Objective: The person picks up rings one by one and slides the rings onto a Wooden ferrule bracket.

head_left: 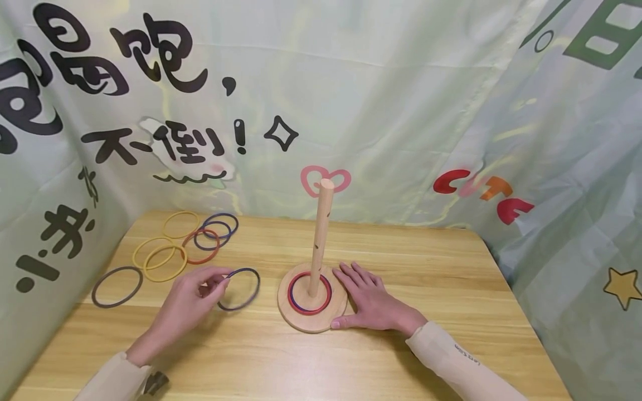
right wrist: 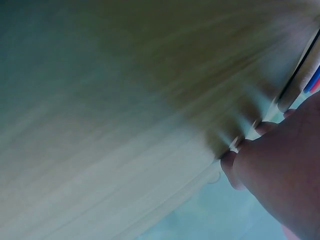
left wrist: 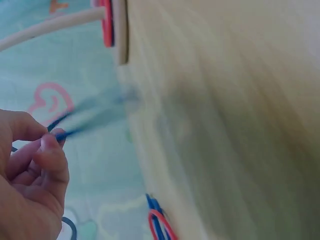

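Between thumb and fingers my left hand (head_left: 198, 292) pinches a dark blue ring (head_left: 259, 284) by its left side, left of the wooden base. The same ring (left wrist: 95, 117) is blurred in the left wrist view. An upright wooden peg (head_left: 321, 239) stands on a round wooden base (head_left: 313, 324). Around the foot of the peg lie a red ring (head_left: 292, 303) and a blue ring (head_left: 297, 304), one on the other. My right hand (head_left: 371, 301) rests spread at the base's right edge, its thumb touching the rim.
At the table's back left lie several yellow rings (head_left: 145, 266), a red ring (head_left: 218, 252) and blue rings (head_left: 237, 223), partly overlapping. A dark ring (head_left: 95, 301) lies apart near the left edge. Printed cloth (head_left: 401, 139) hangs behind the wooden table (head_left: 426, 262).
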The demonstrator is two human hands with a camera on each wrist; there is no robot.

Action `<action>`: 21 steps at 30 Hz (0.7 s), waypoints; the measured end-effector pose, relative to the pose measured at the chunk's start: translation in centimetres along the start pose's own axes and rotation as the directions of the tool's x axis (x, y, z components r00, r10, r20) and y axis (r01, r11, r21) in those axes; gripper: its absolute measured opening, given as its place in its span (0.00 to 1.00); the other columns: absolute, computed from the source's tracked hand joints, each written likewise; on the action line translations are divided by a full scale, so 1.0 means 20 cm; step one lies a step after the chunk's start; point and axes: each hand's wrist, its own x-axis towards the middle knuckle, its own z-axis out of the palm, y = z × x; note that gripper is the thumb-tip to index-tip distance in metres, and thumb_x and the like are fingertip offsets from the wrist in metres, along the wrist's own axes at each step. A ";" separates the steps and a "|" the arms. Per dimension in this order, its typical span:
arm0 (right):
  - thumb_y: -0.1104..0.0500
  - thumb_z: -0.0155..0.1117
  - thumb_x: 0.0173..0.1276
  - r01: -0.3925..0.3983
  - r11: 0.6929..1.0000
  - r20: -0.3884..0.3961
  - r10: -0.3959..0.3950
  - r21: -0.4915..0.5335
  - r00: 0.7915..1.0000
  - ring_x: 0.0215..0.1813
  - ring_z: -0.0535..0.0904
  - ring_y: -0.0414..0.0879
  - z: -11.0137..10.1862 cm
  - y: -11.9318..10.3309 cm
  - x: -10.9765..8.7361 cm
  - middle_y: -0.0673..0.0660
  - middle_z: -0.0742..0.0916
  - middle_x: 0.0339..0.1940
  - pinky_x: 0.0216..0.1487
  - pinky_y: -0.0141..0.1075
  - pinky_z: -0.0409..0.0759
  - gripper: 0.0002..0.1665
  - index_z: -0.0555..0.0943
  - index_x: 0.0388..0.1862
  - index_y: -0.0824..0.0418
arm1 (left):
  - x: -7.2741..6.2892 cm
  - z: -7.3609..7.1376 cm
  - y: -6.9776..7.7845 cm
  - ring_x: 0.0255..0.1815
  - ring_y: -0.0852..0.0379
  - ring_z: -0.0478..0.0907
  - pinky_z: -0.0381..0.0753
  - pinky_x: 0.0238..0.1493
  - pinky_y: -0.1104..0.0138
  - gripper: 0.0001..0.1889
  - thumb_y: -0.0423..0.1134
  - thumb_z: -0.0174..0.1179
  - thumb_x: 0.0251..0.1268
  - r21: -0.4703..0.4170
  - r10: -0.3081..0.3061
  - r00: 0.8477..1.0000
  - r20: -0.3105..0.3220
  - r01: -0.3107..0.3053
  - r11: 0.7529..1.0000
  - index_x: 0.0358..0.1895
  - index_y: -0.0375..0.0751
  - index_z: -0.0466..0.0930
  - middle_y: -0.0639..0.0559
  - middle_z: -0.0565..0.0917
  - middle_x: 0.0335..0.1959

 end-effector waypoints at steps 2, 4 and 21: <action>0.24 0.72 0.67 0.006 1.000 -0.010 -0.006 0.000 1.000 0.89 0.44 0.68 0.00 0.00 0.00 0.66 0.57 0.90 0.77 0.72 0.55 0.70 0.54 0.91 0.60 | 0.01 0.00 0.03 0.32 0.65 0.81 0.83 0.29 0.74 0.16 0.19 0.73 0.63 -0.032 -0.008 1.000 0.009 0.008 0.999 0.50 0.39 0.92 0.61 0.87 0.33; 0.24 0.72 0.67 0.008 1.000 -0.012 -0.008 0.000 1.000 0.89 0.45 0.68 0.00 0.00 0.00 0.66 0.57 0.90 0.77 0.72 0.55 0.70 0.54 0.91 0.60 | 0.01 0.00 0.06 0.33 0.64 0.82 0.85 0.29 0.72 0.15 0.19 0.72 0.64 -0.072 -0.015 1.000 0.022 0.017 0.997 0.50 0.39 0.92 0.61 0.87 0.33; 0.24 0.71 0.68 0.009 1.000 -0.005 -0.009 -0.002 1.000 0.89 0.43 0.68 0.00 0.00 -0.01 0.66 0.56 0.90 0.77 0.73 0.54 0.69 0.53 0.91 0.60 | 0.38 -0.17 0.51 0.14 0.52 0.75 0.74 0.12 0.67 0.10 0.25 0.67 0.76 -0.377 -0.039 0.998 0.044 0.053 0.925 0.53 0.39 0.90 0.45 0.82 0.29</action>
